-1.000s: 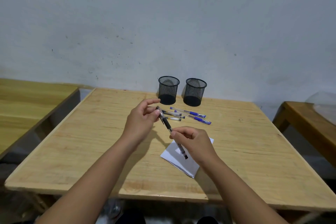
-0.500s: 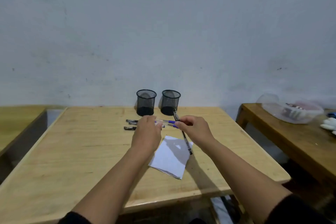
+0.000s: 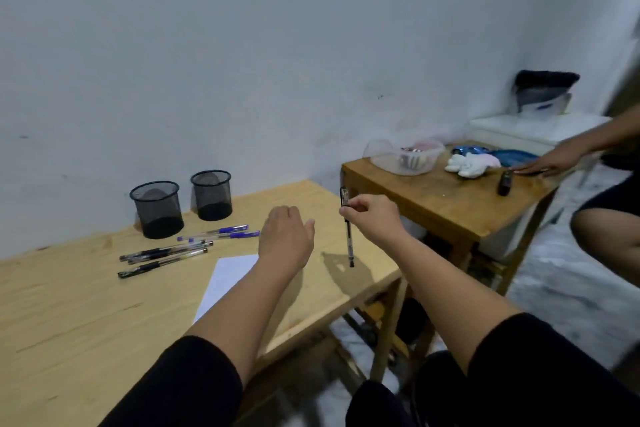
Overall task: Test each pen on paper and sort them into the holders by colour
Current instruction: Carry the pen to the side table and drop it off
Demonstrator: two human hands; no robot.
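Paper (image 3: 230,274) lies nearest on the table (image 3: 69,315); left hand (image 3: 285,239) hovers over it, fingers hidden — grip unclear. Right hand (image 3: 372,218) pinches a black pen (image 3: 349,239) hanging vertical. Beyond — loose pens (image 3: 166,255), two mesh holders (image 3: 157,210).

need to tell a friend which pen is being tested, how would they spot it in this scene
Start at the light wooden table with two black mesh holders at the back. Near its right edge, above the wood, the right hand pinches a black pen hanging almost upright, tip down. Every other pen lies flat in a cluster in front of the holders.
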